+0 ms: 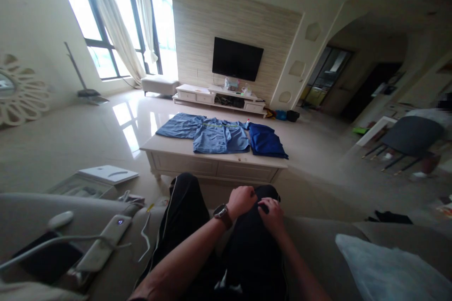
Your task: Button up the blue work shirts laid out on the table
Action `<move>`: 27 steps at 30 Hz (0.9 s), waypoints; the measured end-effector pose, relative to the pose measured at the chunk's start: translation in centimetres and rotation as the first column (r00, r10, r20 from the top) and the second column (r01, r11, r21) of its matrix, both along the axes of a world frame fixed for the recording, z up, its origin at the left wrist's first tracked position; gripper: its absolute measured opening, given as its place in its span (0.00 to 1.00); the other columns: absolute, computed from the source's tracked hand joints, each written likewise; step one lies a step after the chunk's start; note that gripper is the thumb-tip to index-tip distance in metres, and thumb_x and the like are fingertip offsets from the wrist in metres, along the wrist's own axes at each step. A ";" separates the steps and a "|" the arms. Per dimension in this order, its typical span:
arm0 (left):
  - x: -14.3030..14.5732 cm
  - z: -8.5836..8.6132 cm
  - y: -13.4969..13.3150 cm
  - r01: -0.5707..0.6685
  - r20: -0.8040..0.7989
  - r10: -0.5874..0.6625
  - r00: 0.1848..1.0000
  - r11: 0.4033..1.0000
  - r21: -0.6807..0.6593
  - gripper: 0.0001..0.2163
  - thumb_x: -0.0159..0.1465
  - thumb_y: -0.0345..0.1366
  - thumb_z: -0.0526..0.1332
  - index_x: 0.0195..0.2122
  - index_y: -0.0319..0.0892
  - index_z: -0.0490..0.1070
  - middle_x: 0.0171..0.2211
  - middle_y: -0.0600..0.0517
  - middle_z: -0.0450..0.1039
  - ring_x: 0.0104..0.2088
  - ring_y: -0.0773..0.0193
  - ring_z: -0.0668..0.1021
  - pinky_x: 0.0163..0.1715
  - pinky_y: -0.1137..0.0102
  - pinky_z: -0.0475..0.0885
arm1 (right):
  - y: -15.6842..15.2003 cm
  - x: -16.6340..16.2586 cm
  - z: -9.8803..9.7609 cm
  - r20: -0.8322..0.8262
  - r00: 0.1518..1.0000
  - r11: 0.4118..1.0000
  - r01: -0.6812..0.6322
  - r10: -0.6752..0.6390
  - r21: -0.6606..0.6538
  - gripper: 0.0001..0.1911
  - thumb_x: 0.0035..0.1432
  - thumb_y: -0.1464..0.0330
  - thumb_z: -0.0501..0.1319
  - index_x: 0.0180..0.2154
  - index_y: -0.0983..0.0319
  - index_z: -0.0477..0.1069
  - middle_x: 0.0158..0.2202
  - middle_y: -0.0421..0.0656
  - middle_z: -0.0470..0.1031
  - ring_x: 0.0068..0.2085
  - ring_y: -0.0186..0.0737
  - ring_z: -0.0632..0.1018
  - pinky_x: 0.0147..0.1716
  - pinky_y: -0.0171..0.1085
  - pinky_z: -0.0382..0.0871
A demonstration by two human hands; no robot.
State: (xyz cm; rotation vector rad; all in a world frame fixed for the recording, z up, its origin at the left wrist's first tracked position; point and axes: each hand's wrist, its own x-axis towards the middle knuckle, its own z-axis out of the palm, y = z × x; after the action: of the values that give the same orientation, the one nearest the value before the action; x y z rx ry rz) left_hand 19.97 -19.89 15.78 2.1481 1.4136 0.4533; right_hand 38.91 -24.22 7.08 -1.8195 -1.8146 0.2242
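My left hand (pixel 243 203), with a dark watch (pixel 222 216) on its wrist, rests over my right thigh, its fingers curled in and nothing visible in them. Beside it, on the same dark trouser leg (pixel 254 240), lies my right hand (pixel 271 215), its fingers loosely bent and a little apart. A small gap separates the hands. Beyond my knees stands a low white coffee table (pixel 183 162). Light blue shirts (pixel 212 136) are spread flat on it, with a thin yellow-green strip (pixel 215 125) across them. To their right is a folded dark blue garment (pixel 267 140).
On the sofa (pixel 318 235) at my left lie a white power bank (pixel 106 243) and a cable (pixel 45 246). A white box (pixel 108 174) stands beyond. A translucent bag (pixel 391 263) is at right. Farther off are a TV (pixel 237 59) and a person near a grey chair (pixel 413 136).
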 end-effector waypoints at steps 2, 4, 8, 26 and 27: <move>1.3 0.1 3.7 0.003 0.021 -0.002 1.000 0.999 -0.049 0.14 0.65 0.38 0.55 0.42 0.47 0.81 0.43 0.47 0.83 0.45 0.57 0.82 0.44 0.69 0.72 | 3.2 1.3 -0.6 -0.013 1.000 1.000 -0.017 0.016 -0.021 0.11 0.58 0.64 0.59 0.38 0.58 0.78 0.48 0.47 0.78 0.53 0.48 0.74 0.57 0.45 0.66; 2.0 -0.2 7.7 0.005 0.019 -0.003 1.000 0.997 -0.081 0.14 0.66 0.38 0.55 0.42 0.47 0.81 0.43 0.47 0.83 0.45 0.57 0.82 0.43 0.69 0.73 | 7.1 2.9 -1.4 -0.041 0.999 0.998 -0.035 0.033 -0.052 0.10 0.58 0.65 0.58 0.37 0.58 0.77 0.45 0.47 0.78 0.51 0.47 0.76 0.55 0.43 0.68; 2.2 -2.4 16.0 0.024 -0.018 -0.026 0.999 0.991 -0.130 0.14 0.66 0.38 0.55 0.42 0.47 0.81 0.43 0.46 0.83 0.45 0.55 0.83 0.44 0.67 0.74 | 17.2 6.1 -2.8 -0.033 0.999 0.992 -0.029 0.026 -0.119 0.09 0.58 0.66 0.57 0.36 0.59 0.76 0.41 0.46 0.78 0.46 0.45 0.78 0.51 0.41 0.71; -0.2 -10.9 25.4 0.400 -0.116 -0.498 0.859 0.796 -0.455 0.17 0.64 0.34 0.57 0.49 0.37 0.80 0.50 0.34 0.79 0.52 0.40 0.80 0.55 0.46 0.72 | 50.7 10.7 -13.0 0.325 0.930 0.949 0.244 -0.171 -0.197 0.32 0.70 0.59 0.50 0.70 0.67 0.58 0.69 0.55 0.63 0.70 0.50 0.65 0.66 0.45 0.62; -0.2 -11.0 25.3 0.403 -0.121 -0.507 0.853 0.789 -0.464 0.17 0.64 0.34 0.57 0.50 0.37 0.79 0.51 0.34 0.79 0.53 0.39 0.80 0.55 0.46 0.72 | 50.4 11.0 -13.0 0.311 0.932 0.950 0.249 -0.184 -0.186 0.32 0.70 0.59 0.51 0.69 0.68 0.61 0.68 0.56 0.65 0.68 0.50 0.68 0.64 0.43 0.64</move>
State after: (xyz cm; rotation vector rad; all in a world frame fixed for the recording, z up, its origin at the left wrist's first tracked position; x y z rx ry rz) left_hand 19.82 5.41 4.79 2.1173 0.9262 -0.2917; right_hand 49.88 26.18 -5.93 -2.2992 -1.8161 0.0799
